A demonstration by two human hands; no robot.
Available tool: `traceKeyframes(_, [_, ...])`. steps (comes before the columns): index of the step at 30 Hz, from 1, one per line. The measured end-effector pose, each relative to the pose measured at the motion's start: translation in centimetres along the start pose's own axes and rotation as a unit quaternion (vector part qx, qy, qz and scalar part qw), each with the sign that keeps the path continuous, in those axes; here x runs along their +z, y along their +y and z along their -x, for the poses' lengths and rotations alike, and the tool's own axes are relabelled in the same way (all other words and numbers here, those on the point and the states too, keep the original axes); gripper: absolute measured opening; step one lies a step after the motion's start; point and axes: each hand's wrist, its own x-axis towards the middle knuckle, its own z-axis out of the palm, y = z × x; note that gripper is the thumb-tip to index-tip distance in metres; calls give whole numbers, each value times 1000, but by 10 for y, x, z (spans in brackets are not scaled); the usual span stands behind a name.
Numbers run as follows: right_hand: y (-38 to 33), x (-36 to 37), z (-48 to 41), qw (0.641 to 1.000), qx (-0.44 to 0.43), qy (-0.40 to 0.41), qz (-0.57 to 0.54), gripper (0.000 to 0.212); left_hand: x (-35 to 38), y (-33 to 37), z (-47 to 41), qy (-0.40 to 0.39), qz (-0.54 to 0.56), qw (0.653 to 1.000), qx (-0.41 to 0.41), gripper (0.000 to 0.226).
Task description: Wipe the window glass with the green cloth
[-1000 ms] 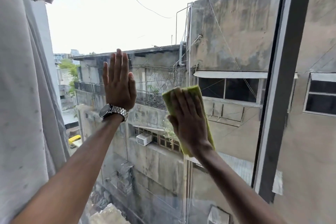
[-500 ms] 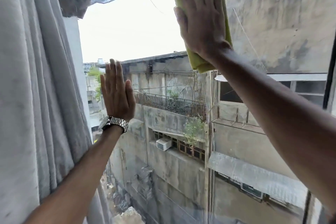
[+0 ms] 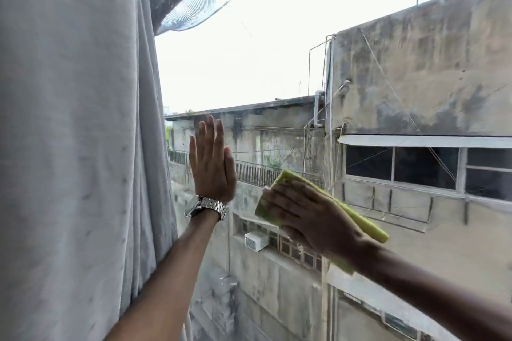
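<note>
The window glass (image 3: pixel 263 69) fills most of the view, with sky and grey buildings behind it. My right hand (image 3: pixel 310 216) lies flat on the folded green cloth (image 3: pixel 360 223) and presses it against the glass at mid height, fingers pointing left. My left hand (image 3: pixel 212 166) rests flat on the glass just left of the cloth, fingers straight and pointing up, a metal watch on its wrist. It holds nothing.
A grey curtain (image 3: pixel 77 147) hangs along the left side, right beside my left arm. Beyond the glass stand weathered concrete buildings (image 3: pixel 421 80) with dark windows, a railing and an air conditioner.
My right hand swept the cloth from mid glass up to the top, and has now come back down to mid height beside my left hand. My left hand stayed pressed on the glass.
</note>
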Motion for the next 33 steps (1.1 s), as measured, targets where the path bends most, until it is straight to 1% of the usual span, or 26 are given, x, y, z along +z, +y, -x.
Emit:
traceKeyframes(2, [39, -21, -31, 998, 49, 45, 16, 57, 0, 0, 0, 2, 9, 1000, 4, 57])
traceKeyframes(4, [84, -45, -73, 990, 116, 72, 27, 55, 0, 1, -1, 5, 15, 1000, 8, 57])
traceKeyframes(7, [131, -80, -135, 966, 230, 116, -12, 57, -1, 3, -1, 8, 17, 1000, 4, 58])
traceKeyframes(9, [139, -89, -161, 949, 285, 132, -30, 59, -2, 4, -1, 8, 20, 1000, 4, 58])
traceKeyframes(11, [127, -85, -169, 944, 296, 144, -25, 60, 0, 2, -1, 12, 17, 1000, 8, 58])
traceKeyframes(12, [117, -78, -165, 950, 278, 144, -14, 59, 2, 1, -2, 13, 17, 1000, 11, 58])
traceKeyframes(14, [89, -58, -142, 970, 208, 126, 12, 58, 4, -2, -2, 17, 19, 1000, 13, 58])
traceKeyframes(17, [44, -22, -86, 991, 109, 71, 34, 59, 5, -3, 0, 23, 37, 999, 5, 58])
traceKeyframes(19, [27, -6, -48, 998, 34, 27, 38, 60, 4, -3, 1, 26, 41, 999, 4, 58])
traceKeyframes(21, [36, -6, -28, 999, -35, -3, 42, 58, 2, 0, -1, 26, 40, 999, 2, 58])
traceKeyframes(23, [65, -18, -27, 997, -54, 1, 53, 55, 1, 0, 0, 26, 40, 999, 1, 58])
traceKeyframes(24, [84, -27, -31, 998, -36, 11, 59, 55, 1, -2, 2, 27, 40, 999, 1, 57])
traceKeyframes(25, [110, -39, -36, 998, 1, 28, 64, 54, 1, -3, 2, 30, 42, 999, 2, 57])
traceKeyframes(27, [165, -65, -47, 989, 108, 87, 58, 54, 2, -3, 1, 32, 37, 999, 5, 58])
traceKeyframes(29, [205, -90, -53, 965, 221, 139, 37, 53, 1, 0, 2, 26, 13, 999, 13, 58])
traceKeyframes(31, [199, -96, -56, 931, 317, 180, 4, 54, -3, 6, 2, 15, -18, 1000, 9, 58])
traceKeyframes(32, [180, -91, -55, 916, 352, 194, -7, 55, -5, 10, 3, 8, -24, 1000, 5, 58])
traceKeyframes(33, [154, -81, -51, 911, 364, 194, -14, 56, -5, 15, 4, 6, -21, 1000, 0, 58])
